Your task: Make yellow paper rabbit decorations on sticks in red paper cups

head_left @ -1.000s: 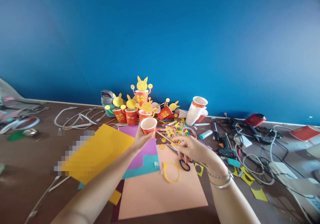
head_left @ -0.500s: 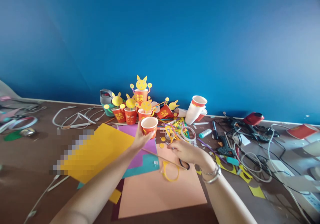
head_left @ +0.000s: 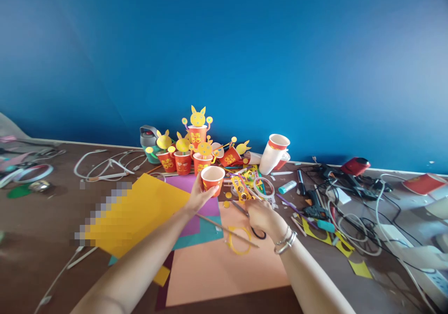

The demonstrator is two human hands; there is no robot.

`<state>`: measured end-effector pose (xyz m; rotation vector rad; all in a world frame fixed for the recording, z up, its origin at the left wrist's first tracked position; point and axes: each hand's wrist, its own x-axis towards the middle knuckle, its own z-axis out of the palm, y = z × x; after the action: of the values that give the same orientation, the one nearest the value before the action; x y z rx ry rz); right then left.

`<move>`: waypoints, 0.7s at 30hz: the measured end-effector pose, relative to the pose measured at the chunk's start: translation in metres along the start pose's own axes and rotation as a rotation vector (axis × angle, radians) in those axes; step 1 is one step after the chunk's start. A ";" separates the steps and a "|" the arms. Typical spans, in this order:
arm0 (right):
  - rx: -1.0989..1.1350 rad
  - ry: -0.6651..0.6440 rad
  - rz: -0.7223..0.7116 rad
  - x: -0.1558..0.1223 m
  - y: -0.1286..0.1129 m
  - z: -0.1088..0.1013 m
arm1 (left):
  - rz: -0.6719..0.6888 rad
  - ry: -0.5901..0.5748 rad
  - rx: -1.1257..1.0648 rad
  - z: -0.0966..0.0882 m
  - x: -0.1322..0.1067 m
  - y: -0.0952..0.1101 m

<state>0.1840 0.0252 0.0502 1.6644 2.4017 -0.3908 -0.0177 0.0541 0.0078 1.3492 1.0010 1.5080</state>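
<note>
My left hand (head_left: 200, 195) is wrapped round a red paper cup (head_left: 213, 183) with a white inside, tilted with its mouth partly towards me. To its right, my right hand (head_left: 259, 212) lies over the middle of a pair of scissors (head_left: 241, 208), fingers bent down and hidden from view. The blades show on its left and a dark handle loop below it. A thin wooden stick (head_left: 227, 230) crosses the peach paper (head_left: 224, 272) beneath my hands. Near the stick lies a yellow paper ring (head_left: 239, 251).
Red cups with yellow paper animal heads (head_left: 182, 162) stand at the back beside a grey-green bottle (head_left: 149, 139). A white cup stack (head_left: 273, 155) leans right of them. Yellow card (head_left: 140, 216) lies left; a glue gun (head_left: 312, 206), tangled cables and a power strip (head_left: 434, 276) lie right.
The cup in my left hand has shifted slightly right. My right hand has drawn its fingers back over the scissors. The stick's near end now lies lower, clear of the scissors' handle.
</note>
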 end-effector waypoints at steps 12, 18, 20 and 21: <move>0.495 -0.009 -0.312 -0.013 0.045 -0.028 | -0.037 -0.014 -0.003 -0.003 -0.001 -0.002; 0.622 0.380 -0.335 -0.014 0.021 -0.036 | -0.020 -0.105 0.030 0.002 -0.006 0.002; 0.557 0.394 -0.308 -0.014 0.011 -0.034 | -0.010 -0.182 0.011 0.004 -0.009 0.000; 0.512 0.388 -0.293 -0.014 0.007 -0.033 | -0.005 -0.226 -0.004 0.005 -0.010 -0.001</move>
<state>0.1954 0.0255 0.0847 1.6965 3.0458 -0.8633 -0.0125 0.0449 0.0038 1.4761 0.8564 1.3185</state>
